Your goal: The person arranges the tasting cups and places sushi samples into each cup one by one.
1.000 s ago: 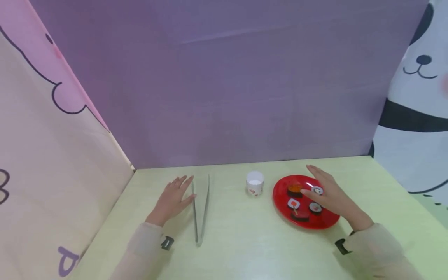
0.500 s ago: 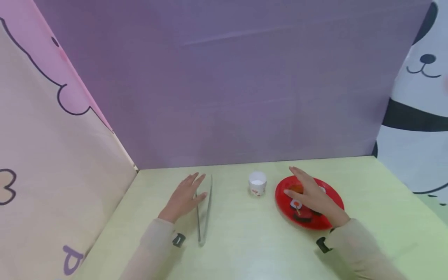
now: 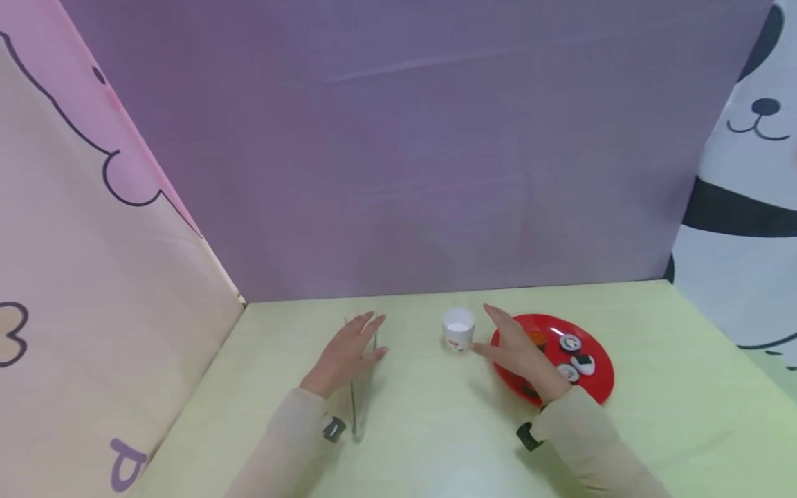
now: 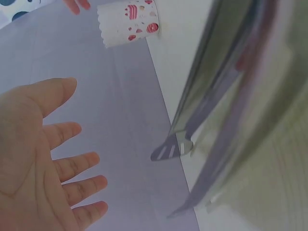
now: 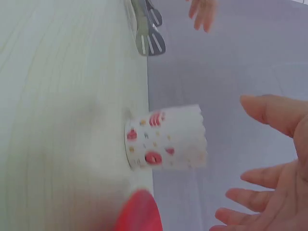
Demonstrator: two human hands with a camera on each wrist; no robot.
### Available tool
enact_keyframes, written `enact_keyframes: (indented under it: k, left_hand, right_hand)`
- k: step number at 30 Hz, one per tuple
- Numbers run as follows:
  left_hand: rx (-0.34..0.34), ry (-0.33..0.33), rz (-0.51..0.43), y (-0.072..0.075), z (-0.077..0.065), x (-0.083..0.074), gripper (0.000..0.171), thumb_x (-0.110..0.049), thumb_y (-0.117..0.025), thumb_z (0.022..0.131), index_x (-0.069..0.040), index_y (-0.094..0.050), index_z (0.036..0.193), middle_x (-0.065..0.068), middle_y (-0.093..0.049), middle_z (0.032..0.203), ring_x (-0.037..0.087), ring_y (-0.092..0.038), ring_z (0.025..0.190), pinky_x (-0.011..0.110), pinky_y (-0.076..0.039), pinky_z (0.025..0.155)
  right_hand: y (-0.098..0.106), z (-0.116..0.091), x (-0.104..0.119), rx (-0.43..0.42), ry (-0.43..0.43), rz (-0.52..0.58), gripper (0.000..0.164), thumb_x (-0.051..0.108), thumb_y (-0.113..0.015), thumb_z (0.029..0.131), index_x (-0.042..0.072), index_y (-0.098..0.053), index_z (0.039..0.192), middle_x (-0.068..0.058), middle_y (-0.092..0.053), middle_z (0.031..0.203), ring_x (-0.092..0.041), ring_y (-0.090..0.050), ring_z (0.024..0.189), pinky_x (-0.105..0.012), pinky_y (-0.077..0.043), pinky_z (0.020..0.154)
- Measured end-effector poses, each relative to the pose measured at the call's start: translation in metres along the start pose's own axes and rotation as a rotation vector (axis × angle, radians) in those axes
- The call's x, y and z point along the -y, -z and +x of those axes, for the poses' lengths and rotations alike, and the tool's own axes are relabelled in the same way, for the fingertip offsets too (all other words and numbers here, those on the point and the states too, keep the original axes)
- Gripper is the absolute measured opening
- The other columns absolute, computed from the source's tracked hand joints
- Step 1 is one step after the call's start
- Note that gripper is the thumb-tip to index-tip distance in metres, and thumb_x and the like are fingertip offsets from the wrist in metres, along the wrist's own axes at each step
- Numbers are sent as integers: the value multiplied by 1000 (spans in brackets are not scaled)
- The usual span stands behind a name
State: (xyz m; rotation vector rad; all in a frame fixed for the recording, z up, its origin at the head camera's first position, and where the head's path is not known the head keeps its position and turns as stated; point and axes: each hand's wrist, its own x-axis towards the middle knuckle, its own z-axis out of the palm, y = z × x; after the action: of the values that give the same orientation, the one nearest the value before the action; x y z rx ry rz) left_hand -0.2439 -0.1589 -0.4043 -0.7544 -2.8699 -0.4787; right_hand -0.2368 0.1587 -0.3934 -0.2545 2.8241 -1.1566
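Above the metal tongs (image 3: 353, 408) hovers my left hand (image 3: 345, 356), fingers spread and holding nothing. In the left wrist view the tongs (image 4: 199, 110) lie apart from that hand (image 4: 29, 159), their slotted ends showing. My right hand (image 3: 519, 353) is over the left part of a red plate (image 3: 600, 387), its thumb and fingers extended toward a white paper cup (image 3: 459, 330). The right wrist view shows a gap between the hand (image 5: 279, 183) and the cup (image 5: 166, 138), which has red printed figures and a scalloped rim. Several toy sushi pieces (image 3: 569, 343) sit on the plate, some hidden by my hand.
The pale table (image 3: 423, 429) meets a purple cloth wall (image 3: 398, 173) at its back edge. A printed cream sheet (image 3: 124, 290) closes off the left side, and a panda-print sheet (image 3: 741, 270) hangs at the right.
My right hand has moved left, from over the sushi toward the cup. My left hand has shifted right, now covering more of the tongs. Cup, plate and tongs stay where they were.
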Motion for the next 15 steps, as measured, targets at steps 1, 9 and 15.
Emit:
enact_keyframes:
  k: [1, 9, 15]
  left_hand:
    - [2, -2, 2, -1, 1, -1, 61, -37, -54, 95, -11, -33, 146, 19, -33, 148, 37, -32, 135, 50, -27, 108]
    - [28, 2, 2, 1, 5, -13, 59, -38, -52, 96, -14, -33, 146, 16, -35, 147, 36, -37, 132, 50, -30, 107]
    - [22, -56, 9, 4, 11, -18, 59, -37, -52, 96, -11, -34, 146, 18, -38, 145, 35, -39, 131, 49, -31, 106]
  right_hand:
    - [-3, 2, 2, -2, 6, 8, 86, 25, -70, 84, 3, -17, 149, -23, -18, 152, -44, -19, 136, -62, -29, 101]
    - [-27, 17, 10, -70, 4, 185, 92, 17, -73, 81, 0, -13, 148, -25, -12, 152, -43, -16, 137, -61, -20, 107]
    - [-41, 26, 9, -87, -29, 217, 90, 14, -73, 80, -5, -16, 146, -30, -23, 146, -44, -28, 130, -59, -25, 106]
